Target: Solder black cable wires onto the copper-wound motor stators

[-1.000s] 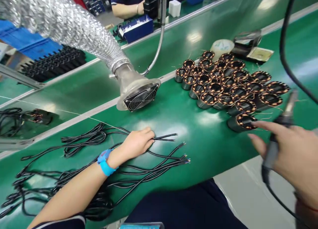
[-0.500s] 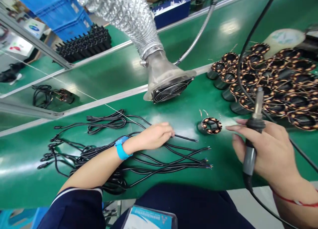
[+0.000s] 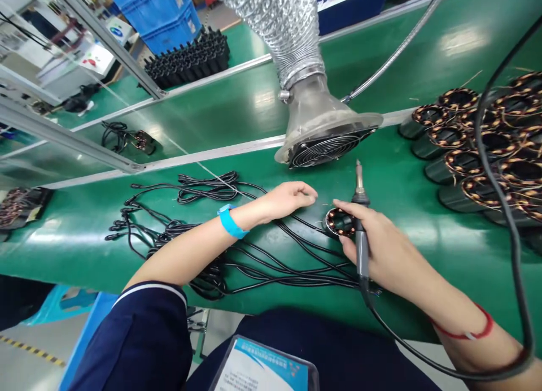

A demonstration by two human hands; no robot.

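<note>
Stator (image 3: 333,224): one, dark cylinder, copper-wound rim, open end up, mid-bench (image 3: 406,210). Soldering iron (image 3: 362,250): one, grey-black handle, metal tip towards the bench's far edge, beside the stator. Cables (image 3: 271,279): several, black, partly coiled, left of the stator.

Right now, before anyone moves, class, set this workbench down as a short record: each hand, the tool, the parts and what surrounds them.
left hand: over the black cables, fingers bent; grip unclear
right hand: holds a soldering iron, thumb and forefinger at a copper-wound ring
iron tip: points away from the person
other wound rings: grouped to the right on the green bench
above bench: fan hood on a silver duct
</note>
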